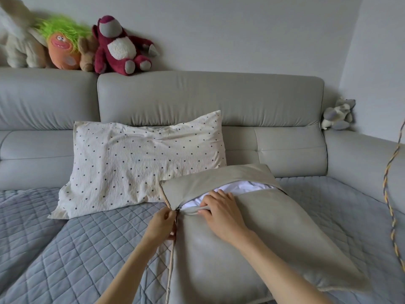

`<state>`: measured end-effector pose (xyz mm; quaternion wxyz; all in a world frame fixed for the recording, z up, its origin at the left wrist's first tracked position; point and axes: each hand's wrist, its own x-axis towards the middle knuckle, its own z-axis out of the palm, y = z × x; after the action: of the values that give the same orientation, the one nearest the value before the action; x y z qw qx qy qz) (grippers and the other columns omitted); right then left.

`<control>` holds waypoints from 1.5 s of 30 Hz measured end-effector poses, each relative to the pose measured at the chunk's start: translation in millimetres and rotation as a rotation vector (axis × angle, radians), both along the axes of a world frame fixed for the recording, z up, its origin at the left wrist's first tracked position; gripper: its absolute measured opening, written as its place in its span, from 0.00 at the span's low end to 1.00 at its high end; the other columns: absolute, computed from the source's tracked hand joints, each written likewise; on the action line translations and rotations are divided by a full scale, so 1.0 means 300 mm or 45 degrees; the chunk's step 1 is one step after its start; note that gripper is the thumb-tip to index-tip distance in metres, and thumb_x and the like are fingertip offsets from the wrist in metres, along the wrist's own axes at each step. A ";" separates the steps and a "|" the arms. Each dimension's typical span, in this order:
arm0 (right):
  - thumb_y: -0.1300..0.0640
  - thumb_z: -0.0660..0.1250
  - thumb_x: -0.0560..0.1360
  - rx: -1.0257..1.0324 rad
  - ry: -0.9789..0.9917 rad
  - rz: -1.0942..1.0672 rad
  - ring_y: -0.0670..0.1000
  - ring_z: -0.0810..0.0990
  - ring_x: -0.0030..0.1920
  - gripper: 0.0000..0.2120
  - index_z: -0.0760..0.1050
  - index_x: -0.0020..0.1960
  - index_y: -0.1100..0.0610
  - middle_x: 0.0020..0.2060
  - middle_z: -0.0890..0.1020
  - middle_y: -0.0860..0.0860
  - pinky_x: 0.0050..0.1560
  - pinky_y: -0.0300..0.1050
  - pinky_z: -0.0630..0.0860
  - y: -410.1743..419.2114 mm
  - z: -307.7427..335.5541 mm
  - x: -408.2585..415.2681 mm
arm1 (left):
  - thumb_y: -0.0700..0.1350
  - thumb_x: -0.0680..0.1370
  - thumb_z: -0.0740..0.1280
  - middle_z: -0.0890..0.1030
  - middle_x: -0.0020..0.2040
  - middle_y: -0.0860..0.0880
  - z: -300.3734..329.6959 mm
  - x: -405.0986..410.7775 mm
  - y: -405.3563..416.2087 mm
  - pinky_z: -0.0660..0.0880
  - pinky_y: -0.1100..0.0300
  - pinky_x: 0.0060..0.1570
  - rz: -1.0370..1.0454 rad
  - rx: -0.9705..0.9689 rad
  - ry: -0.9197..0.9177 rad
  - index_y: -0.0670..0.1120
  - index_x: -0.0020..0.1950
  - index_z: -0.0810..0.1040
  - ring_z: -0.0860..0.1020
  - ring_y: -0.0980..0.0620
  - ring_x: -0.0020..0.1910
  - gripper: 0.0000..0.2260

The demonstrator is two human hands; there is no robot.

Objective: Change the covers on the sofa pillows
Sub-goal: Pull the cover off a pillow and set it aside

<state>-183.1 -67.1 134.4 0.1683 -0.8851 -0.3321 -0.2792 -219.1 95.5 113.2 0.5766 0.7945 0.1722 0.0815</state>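
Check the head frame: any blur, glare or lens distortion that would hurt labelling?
Head view: soft, even daylight, no glare, only faint shadows. Wide-angle bending shows in the sofa backrest and the wall corner. The plush toys at top left are smeared; centre is sharp: both hands, left hand and right hand, the beige cover and dotted pillow read cleanly.
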 end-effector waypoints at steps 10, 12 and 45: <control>0.49 0.64 0.69 0.297 0.209 0.215 0.44 0.68 0.41 0.09 0.78 0.38 0.55 0.36 0.77 0.47 0.45 0.43 0.63 -0.100 0.036 -0.078 | 0.43 0.80 0.61 0.76 0.37 0.45 0.082 -0.072 -0.011 0.77 0.58 0.35 -0.113 0.050 -0.087 0.40 0.43 0.73 0.76 0.50 0.34 0.09; 0.51 0.66 0.68 0.352 0.273 0.237 0.45 0.71 0.41 0.08 0.80 0.40 0.55 0.35 0.77 0.44 0.48 0.46 0.67 -0.123 0.065 -0.083 | 0.51 0.77 0.66 0.77 0.43 0.46 0.145 -0.061 -0.008 0.75 0.56 0.41 -0.135 0.316 -0.313 0.44 0.48 0.73 0.77 0.49 0.39 0.10; 0.47 0.58 0.72 0.063 0.011 -0.166 0.53 0.80 0.28 0.12 0.75 0.40 0.52 0.24 0.80 0.51 0.42 0.44 0.61 -0.016 0.052 -0.127 | 0.49 0.74 0.70 0.77 0.33 0.48 0.286 -0.052 -0.062 0.68 0.60 0.36 -0.464 0.465 -0.283 0.45 0.38 0.76 0.73 0.53 0.33 0.09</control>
<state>-221.3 -71.9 149.9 0.1731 -0.9016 -0.2660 -0.2940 -234.6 77.0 199.0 0.4445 0.8892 -0.0552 0.0929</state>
